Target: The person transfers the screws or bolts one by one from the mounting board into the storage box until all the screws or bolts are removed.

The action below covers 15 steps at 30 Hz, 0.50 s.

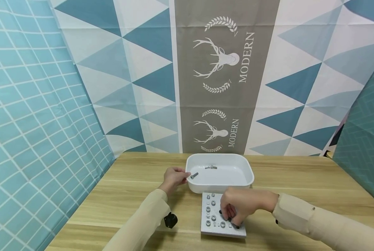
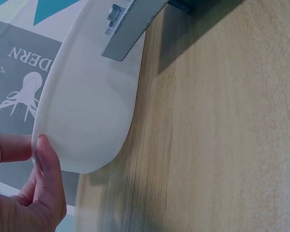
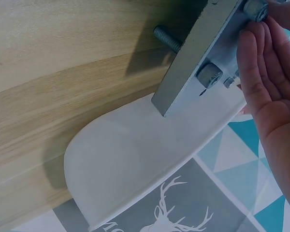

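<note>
My left hand pinches the left rim of a white plastic basin, thumb on one side and fingers on the other. Inside the basin lie a socket head bolt near that rim and a few small screws toward the back. In front of the basin is a thick metal plate set with several socket head bolts. My right hand is over the plate's right side. In the right wrist view its thumb and fingertips pinch the head of a bolt standing in the plate.
Another bolt sits in the plate near the held one, and a threaded shank sticks out beneath. A black device is on the left wrist. Behind the wooden table hangs a patterned cloth.
</note>
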Available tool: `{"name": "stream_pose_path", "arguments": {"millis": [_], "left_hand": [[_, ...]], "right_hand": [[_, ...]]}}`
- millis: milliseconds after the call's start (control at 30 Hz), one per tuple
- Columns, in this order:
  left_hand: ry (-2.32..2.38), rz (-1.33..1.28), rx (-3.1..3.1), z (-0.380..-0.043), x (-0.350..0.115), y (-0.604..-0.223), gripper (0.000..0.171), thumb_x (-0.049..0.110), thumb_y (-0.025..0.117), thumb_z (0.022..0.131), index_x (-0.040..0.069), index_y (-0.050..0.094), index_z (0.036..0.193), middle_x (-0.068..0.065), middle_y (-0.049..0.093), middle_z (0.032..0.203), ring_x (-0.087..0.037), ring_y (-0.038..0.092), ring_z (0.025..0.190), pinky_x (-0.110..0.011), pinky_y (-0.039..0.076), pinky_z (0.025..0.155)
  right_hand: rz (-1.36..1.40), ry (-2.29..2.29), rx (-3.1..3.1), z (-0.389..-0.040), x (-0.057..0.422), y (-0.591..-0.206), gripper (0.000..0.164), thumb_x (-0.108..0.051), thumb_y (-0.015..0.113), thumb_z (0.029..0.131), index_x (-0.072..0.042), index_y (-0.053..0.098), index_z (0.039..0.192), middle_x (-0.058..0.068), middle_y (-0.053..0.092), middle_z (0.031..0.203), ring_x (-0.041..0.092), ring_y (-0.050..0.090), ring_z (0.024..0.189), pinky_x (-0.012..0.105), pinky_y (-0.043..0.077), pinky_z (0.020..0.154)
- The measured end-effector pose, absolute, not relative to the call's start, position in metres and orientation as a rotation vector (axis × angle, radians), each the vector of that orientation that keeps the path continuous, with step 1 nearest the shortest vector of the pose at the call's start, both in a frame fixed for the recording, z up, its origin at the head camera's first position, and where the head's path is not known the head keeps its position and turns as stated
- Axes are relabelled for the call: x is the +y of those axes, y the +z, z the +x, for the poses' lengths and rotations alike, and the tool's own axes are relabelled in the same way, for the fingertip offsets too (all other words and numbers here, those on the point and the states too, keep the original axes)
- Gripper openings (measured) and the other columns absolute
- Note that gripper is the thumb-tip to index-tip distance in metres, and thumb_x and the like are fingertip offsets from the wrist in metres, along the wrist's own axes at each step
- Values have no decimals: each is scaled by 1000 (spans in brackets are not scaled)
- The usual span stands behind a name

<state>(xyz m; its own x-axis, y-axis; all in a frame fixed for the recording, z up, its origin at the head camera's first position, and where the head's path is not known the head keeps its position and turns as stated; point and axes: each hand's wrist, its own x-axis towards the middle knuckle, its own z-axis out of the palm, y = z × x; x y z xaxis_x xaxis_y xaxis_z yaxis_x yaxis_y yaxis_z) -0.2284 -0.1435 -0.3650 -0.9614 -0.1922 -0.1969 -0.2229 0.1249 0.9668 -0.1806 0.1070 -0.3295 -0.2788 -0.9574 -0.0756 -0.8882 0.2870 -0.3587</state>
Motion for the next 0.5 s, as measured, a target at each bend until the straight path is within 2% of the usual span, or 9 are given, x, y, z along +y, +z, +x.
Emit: {"name": "stream_pose_path", "arguments": {"millis": [500], "left_hand": [[2008,-440,2352,-229,-143,-365,19,3,72,82,-6,63,95,-8,57,83,-10,57,61,-19,58,60]], "right_hand": [[-1641,-365,2287,-182,107,-331,12,-7,76,71,-16,68,75,-13,63,66,-19,42,55,3,45,50]]}}
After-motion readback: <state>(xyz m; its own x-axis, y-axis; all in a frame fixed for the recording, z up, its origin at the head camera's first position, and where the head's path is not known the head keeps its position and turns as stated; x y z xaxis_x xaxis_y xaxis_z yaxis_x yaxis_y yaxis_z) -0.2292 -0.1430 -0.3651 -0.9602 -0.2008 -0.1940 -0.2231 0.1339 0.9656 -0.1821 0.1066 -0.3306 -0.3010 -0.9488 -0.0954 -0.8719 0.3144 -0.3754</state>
